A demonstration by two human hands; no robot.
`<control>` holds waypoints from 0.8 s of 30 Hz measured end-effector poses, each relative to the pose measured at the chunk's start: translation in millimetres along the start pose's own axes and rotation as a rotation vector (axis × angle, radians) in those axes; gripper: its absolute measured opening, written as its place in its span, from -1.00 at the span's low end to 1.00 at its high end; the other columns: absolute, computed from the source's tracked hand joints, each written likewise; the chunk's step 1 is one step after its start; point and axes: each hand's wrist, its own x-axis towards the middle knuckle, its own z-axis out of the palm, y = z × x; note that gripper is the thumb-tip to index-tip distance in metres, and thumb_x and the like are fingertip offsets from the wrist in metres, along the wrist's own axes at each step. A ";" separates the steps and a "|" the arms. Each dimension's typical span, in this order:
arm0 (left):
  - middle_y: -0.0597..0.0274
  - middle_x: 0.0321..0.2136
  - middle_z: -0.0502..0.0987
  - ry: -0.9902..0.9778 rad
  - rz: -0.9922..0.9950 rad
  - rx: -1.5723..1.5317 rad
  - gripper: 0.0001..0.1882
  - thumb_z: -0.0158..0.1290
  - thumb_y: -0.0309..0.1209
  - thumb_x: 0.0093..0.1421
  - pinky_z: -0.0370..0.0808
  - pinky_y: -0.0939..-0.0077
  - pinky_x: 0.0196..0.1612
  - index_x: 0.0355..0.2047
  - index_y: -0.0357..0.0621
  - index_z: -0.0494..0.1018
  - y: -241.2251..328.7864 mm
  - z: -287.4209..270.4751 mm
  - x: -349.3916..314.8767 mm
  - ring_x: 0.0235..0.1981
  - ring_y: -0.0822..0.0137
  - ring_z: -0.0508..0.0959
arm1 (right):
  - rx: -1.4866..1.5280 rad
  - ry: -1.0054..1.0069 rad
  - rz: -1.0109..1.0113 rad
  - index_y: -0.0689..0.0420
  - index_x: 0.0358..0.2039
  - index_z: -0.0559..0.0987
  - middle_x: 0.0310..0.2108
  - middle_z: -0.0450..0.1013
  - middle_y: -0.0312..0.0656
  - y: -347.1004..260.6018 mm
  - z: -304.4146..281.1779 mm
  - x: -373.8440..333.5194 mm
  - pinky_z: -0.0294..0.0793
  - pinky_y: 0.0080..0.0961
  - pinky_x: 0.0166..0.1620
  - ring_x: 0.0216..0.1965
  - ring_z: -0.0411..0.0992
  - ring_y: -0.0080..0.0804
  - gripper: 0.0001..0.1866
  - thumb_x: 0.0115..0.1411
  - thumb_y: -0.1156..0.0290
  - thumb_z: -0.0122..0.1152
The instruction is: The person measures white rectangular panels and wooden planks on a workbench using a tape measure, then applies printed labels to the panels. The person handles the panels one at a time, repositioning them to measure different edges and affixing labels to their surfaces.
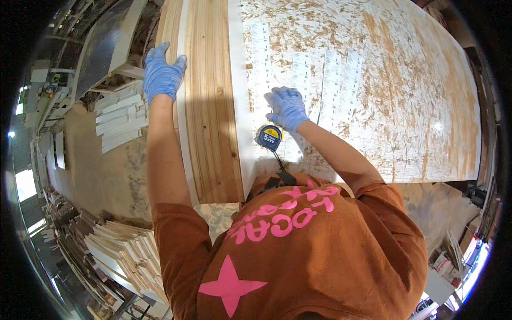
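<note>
My left hand (pixel 161 74), in a blue-and-white knit glove, rests at the left edge of a thick layered wooden beam or board stack (pixel 210 106) with white side faces. Its thumb is apart from the fingers. My right hand (pixel 288 109), gloved the same way, lies palm down on a white panel (pixel 416 90) scuffed with brown marks. Its fingers are slightly bent, with nothing visible in them. Just below that hand sits a tape measure (pixel 269 137), dark with a yellow top and a black strap. Printed paper strips (pixel 330 80) lie beyond and beside the right hand.
Past the left side of the stack, white board offcuts (pixel 121 120) lie on the dusty floor (pixel 98 170). A pile of pale wooden boards (pixel 125 256) stands at the lower left. A dark-topped frame (pixel 101 42) is at the far left. Assorted clutter (pixel 445 264) stands at the lower right.
</note>
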 end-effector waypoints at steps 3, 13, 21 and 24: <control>-0.12 0.23 0.20 -0.011 -0.015 0.002 -0.34 0.23 -0.20 0.06 0.14 0.25 0.30 0.17 -0.06 0.32 -3.0 -1.6 0.1 0.30 0.03 0.14 | -0.022 -0.074 -0.044 -0.07 -0.09 0.56 0.09 0.37 -0.19 1.9 15.7 7.6 0.02 -0.04 0.25 0.16 0.25 -0.20 -0.53 0.00 0.02 0.26; -0.10 0.24 0.18 -0.005 -0.015 0.018 -0.34 0.23 -0.21 0.06 0.18 0.25 0.28 0.17 -0.03 0.30 0.8 3.5 1.0 0.27 0.02 0.18 | 0.248 0.547 0.685 0.15 -0.41 0.54 -0.43 0.51 0.02 93.7 -65.8 29.1 0.48 -0.28 -0.28 -0.39 0.48 -0.08 -0.70 0.18 0.15 0.08; -0.08 0.29 0.11 -0.051 -0.036 0.034 -0.35 0.16 -0.18 0.12 0.17 0.21 0.29 0.21 0.05 0.26 -1.4 5.3 2.2 0.30 0.02 0.15 | 0.629 1.449 0.386 0.27 -0.33 0.53 -0.35 0.49 -0.20 242.3 -243.4 -83.4 0.45 -0.56 -0.21 -0.35 0.42 -0.52 -0.89 0.20 0.48 0.21; -0.08 0.29 0.10 -0.080 -0.071 0.008 -0.35 0.16 -0.18 0.12 0.17 0.21 0.30 0.22 0.04 0.26 4.3 2.8 2.0 0.30 0.02 0.15 | 0.256 1.166 0.429 0.25 -0.27 0.53 -0.26 0.52 -0.18 218.0 -236.3 -136.4 0.46 -0.54 -0.15 -0.25 0.45 -0.48 -0.88 0.20 0.49 0.20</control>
